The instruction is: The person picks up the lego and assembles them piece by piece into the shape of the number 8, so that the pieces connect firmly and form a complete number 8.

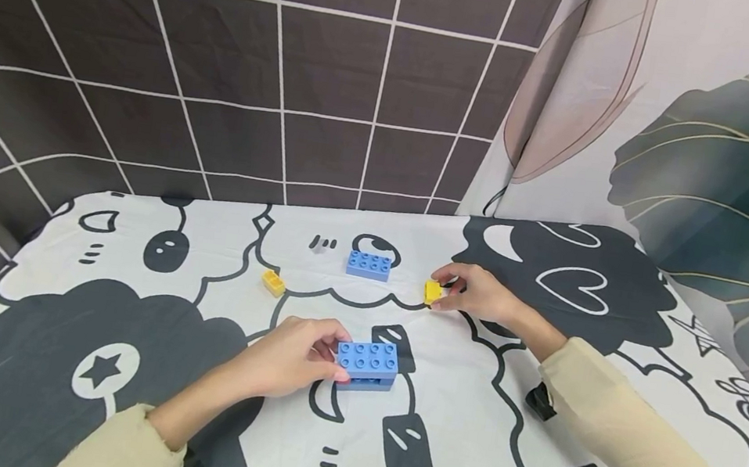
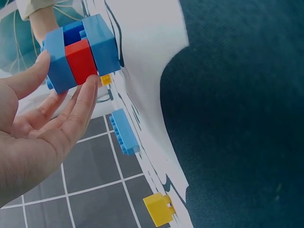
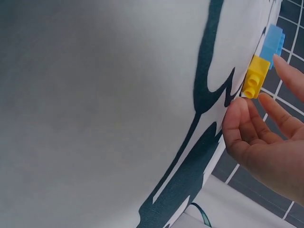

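My left hand point(image 1: 294, 357) grips a small stack of blue bricks point(image 1: 368, 359) just above the sheet, near the middle of the head view. Between its two blue layers, a red brick point(image 2: 80, 61) shows in the left wrist view, beside a darker blue piece point(image 2: 73, 33). Farther right, my right hand point(image 1: 476, 293) has its thumb and fingertips around the ends of a yellow brick point(image 1: 433, 292) at the sheet. In the right wrist view, studs on that yellow brick point(image 3: 255, 78) face the hand.
A loose blue brick point(image 1: 368, 266) lies farther back on the patterned sheet point(image 1: 476, 436). Another yellow brick point(image 1: 273, 282) sits to the left, beyond my left hand. A dark gridded cloth point(image 1: 228, 49) rises behind the surface, and a leaf-patterned curtain point(image 1: 731, 170) hangs at the right.
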Action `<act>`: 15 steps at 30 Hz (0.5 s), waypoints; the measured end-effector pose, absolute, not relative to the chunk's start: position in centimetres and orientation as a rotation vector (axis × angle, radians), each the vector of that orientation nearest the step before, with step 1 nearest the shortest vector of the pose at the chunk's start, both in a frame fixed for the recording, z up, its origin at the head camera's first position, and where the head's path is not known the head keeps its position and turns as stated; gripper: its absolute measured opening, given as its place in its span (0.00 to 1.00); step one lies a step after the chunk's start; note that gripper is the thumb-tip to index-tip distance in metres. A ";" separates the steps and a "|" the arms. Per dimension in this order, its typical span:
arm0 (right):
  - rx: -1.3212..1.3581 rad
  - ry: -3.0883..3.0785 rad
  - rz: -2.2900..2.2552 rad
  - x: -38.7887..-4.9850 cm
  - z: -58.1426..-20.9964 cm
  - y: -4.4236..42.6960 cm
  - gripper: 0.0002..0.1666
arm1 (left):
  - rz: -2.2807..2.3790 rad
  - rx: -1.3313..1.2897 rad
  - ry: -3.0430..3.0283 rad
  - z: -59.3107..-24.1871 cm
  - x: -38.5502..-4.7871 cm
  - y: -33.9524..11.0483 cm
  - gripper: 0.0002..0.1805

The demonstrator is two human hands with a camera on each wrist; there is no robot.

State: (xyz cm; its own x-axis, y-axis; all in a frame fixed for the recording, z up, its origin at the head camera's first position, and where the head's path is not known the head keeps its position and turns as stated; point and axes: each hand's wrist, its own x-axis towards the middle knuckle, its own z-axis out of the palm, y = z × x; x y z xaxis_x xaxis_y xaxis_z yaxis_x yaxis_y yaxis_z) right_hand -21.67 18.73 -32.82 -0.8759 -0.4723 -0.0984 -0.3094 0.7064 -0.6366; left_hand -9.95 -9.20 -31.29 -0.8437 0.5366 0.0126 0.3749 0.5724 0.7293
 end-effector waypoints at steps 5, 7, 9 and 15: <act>-0.609 2.669 -0.919 -21.7 -33.1 18.7 0.25 | 1.129 0.759 2.593 -31.3 -10.0 -9.2 0.16; -0.597 2.672 -0.919 -21.8 -33.1 18.7 0.25 | 1.132 0.757 2.590 -31.3 -10.0 -9.2 0.16; -0.589 2.677 -0.918 -21.8 -33.2 18.7 0.25 | 1.135 0.755 2.587 -31.3 -10.0 -9.2 0.16; -0.591 2.686 -0.913 -21.9 -33.4 18.6 0.24 | 1.137 0.751 2.584 -31.2 -9.9 -9.2 0.16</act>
